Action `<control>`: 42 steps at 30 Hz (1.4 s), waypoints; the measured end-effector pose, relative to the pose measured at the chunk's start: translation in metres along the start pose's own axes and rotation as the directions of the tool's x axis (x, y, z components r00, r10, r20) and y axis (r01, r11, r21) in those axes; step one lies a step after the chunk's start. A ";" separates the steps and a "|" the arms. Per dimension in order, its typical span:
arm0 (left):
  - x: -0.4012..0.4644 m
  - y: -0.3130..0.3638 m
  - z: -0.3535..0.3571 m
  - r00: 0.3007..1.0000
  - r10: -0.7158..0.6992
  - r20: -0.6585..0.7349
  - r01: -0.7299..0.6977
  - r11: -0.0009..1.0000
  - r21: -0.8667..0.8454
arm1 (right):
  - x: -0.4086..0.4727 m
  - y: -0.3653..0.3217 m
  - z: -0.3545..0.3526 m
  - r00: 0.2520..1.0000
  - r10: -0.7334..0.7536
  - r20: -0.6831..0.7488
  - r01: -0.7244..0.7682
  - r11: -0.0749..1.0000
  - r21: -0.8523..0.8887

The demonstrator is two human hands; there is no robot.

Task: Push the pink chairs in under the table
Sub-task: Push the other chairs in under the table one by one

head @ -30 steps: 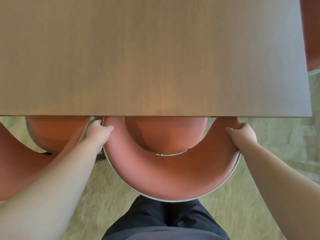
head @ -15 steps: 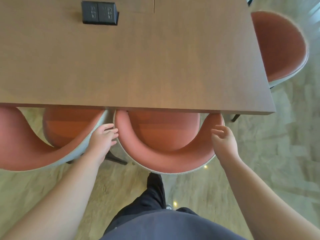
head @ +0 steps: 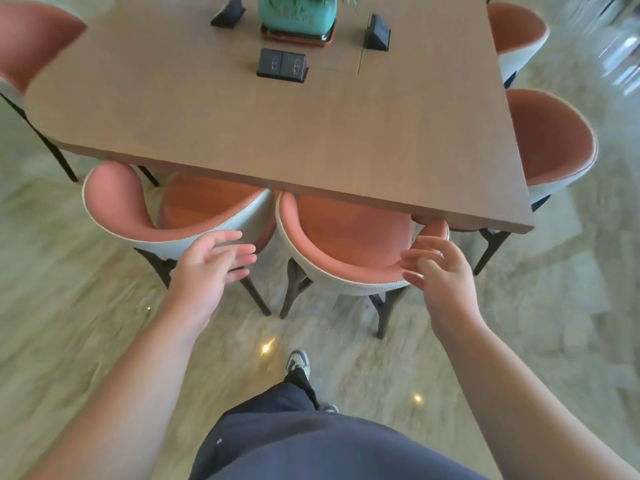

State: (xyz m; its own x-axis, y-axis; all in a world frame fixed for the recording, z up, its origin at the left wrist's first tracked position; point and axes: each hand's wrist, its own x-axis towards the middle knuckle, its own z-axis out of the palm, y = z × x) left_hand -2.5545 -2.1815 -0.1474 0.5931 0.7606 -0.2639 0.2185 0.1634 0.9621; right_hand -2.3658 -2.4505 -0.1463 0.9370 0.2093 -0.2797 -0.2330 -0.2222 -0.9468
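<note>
Two pink chairs with grey backs stand side by side at the near edge of the brown table [head: 277, 126], their seats tucked under it. In front of me is the right one [head: 346, 247]; the left one [head: 166, 216] is beside it. My left hand [head: 207, 268] hovers with fingers spread before the left chair's back, holding nothing. My right hand [head: 440, 271] hangs with loosely bent fingers near the right end of the right chair's backrest, apart from it or barely touching.
More pink chairs stand at the right side [head: 554, 143], far right [head: 516, 32] and far left [head: 31, 36]. On the table sit a teal plant pot [head: 298, 15], a black socket box [head: 282, 65] and black stands. My leg and shoe [head: 298, 365] are below on the marbled floor.
Both hands have let go of the right chair's backrest and drawn back. I have stepped away, so more of the table and the other chairs show.
</note>
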 end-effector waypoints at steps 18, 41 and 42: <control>-0.059 0.038 -0.300 0.906 0.277 -0.320 -0.315 0.946 -0.073 | -0.152 -0.071 0.278 0.824 -0.310 0.475 0.340 0.940 0.023; 0.073 0.045 -0.625 0.842 0.237 -0.484 -0.310 0.948 -0.074 | -0.227 -0.122 0.669 0.660 -0.297 0.690 0.289 0.948 0.131; 0.088 0.046 -0.630 0.847 0.230 -0.480 -0.300 0.951 -0.073 | -0.218 -0.124 0.681 0.652 -0.289 0.701 0.282 0.951 0.130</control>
State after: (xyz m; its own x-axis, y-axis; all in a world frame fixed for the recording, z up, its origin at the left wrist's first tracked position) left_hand -2.9803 -1.7108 -0.0823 0.1804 0.9831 0.0312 -0.0261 -0.0269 0.9993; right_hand -2.7185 -1.8197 -0.0761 0.4957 0.8682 -0.0205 0.0089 -0.0287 -0.9995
